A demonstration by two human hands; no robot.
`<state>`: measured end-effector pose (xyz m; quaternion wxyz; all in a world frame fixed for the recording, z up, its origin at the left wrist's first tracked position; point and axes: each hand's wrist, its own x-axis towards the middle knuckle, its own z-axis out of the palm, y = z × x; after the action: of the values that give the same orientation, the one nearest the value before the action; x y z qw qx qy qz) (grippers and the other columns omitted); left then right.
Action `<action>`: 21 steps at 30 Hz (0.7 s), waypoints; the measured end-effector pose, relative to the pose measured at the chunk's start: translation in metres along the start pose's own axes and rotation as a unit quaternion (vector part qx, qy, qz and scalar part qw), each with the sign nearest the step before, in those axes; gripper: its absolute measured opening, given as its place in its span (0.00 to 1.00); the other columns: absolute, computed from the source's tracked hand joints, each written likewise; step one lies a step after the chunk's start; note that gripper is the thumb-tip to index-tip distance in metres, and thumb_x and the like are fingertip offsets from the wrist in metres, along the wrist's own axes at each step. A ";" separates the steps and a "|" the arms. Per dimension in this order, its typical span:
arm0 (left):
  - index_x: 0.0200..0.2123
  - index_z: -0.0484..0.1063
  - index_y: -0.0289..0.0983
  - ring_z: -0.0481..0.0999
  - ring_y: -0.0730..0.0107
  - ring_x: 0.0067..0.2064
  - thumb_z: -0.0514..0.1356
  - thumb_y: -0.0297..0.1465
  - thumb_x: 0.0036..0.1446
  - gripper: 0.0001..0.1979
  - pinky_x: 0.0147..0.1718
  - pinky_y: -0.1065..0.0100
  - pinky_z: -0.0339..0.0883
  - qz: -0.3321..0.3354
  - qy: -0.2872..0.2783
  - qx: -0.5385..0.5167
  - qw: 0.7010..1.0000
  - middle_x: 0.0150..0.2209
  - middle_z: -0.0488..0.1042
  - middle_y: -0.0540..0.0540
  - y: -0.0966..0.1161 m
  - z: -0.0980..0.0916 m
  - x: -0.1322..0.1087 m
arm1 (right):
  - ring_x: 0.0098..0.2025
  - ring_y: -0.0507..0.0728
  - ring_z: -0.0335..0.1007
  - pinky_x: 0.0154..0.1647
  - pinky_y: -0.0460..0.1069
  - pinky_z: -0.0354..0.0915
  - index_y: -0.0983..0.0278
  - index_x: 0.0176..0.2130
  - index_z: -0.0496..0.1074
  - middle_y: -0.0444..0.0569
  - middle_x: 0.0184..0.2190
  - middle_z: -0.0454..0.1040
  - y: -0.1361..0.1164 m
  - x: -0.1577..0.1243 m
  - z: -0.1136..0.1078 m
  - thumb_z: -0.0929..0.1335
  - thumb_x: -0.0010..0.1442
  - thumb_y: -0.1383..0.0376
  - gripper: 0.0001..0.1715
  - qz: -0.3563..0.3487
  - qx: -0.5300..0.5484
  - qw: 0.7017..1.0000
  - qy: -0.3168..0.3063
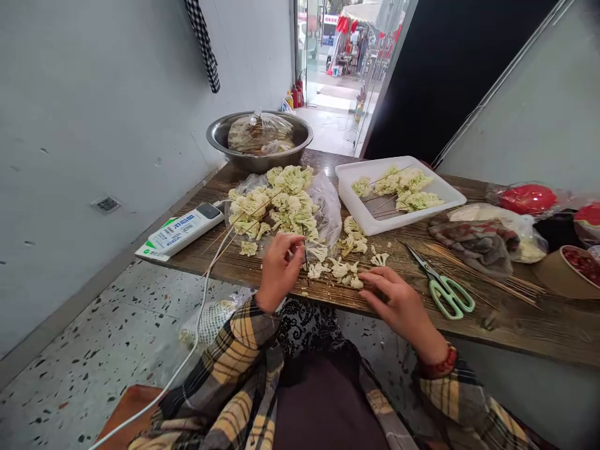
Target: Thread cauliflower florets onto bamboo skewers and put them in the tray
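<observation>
My left hand (280, 270) is closed in a pinch on a thin dark skewer (305, 259), held upright over the table's near edge. My right hand (394, 299) has its thumb and fingers apart, fingertips beside a small cauliflower floret (357, 283). More small florets (341, 267) lie in a loose row between the two hands. Behind them is a heap of cauliflower pieces (293, 209) on a clear plastic bag (327, 203); thin skewers cross its left side. A white tray (355, 209) at the back right holds skewered cauliflower (403, 181).
Green-handled scissors (450, 295) and loose bamboo skewers (504, 281) lie right of my right hand. A grey cloth (482, 247) and a paper bowl (557, 275) are farther right. A metal basin (215, 140) stands at the back; a white box (171, 237) and cable (201, 306) are left.
</observation>
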<state>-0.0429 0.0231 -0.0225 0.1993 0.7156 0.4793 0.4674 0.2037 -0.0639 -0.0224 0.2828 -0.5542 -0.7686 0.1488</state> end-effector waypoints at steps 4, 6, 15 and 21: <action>0.43 0.72 0.37 0.68 0.59 0.48 0.56 0.28 0.57 0.11 0.49 0.57 0.61 0.118 -0.128 0.154 0.973 0.45 0.71 0.42 0.009 0.003 0.007 | 0.47 0.60 0.69 0.47 0.53 0.67 0.58 0.49 0.71 0.52 0.45 0.71 -0.001 0.010 0.011 0.65 0.62 0.62 0.15 -0.016 -0.038 0.999 -0.015; 0.43 0.72 0.37 0.67 0.57 0.49 0.57 0.26 0.55 0.12 0.49 0.56 0.60 0.140 -0.166 0.204 0.954 0.45 0.71 0.42 0.008 0.007 0.010 | 0.45 0.60 0.70 0.47 0.53 0.67 0.60 0.46 0.72 0.52 0.43 0.72 0.008 0.017 0.013 0.64 0.62 0.63 0.13 -0.016 -0.052 0.998 -0.011; 0.34 0.73 0.38 0.67 0.58 0.43 0.53 0.28 0.59 0.08 0.44 0.57 0.60 0.155 -0.154 0.245 0.944 0.36 0.73 0.42 0.002 0.018 0.015 | 0.52 0.60 0.67 0.53 0.56 0.63 0.62 0.51 0.71 0.54 0.49 0.71 0.042 0.022 0.001 0.60 0.64 0.64 0.19 0.027 -0.069 0.988 0.135; 0.34 0.71 0.36 0.69 0.64 0.38 0.52 0.33 0.62 0.10 0.39 0.63 0.62 0.074 -0.069 0.100 0.990 0.33 0.73 0.45 0.010 0.018 0.021 | 0.50 0.60 0.68 0.53 0.55 0.64 0.62 0.50 0.72 0.54 0.47 0.72 0.041 0.017 -0.005 0.60 0.64 0.62 0.18 0.039 -0.048 0.985 0.159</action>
<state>-0.0198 0.0400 -0.0136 0.1248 0.7960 0.4546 0.3798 0.2340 -0.0345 -0.0358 0.3685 -0.6129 -0.6982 0.0331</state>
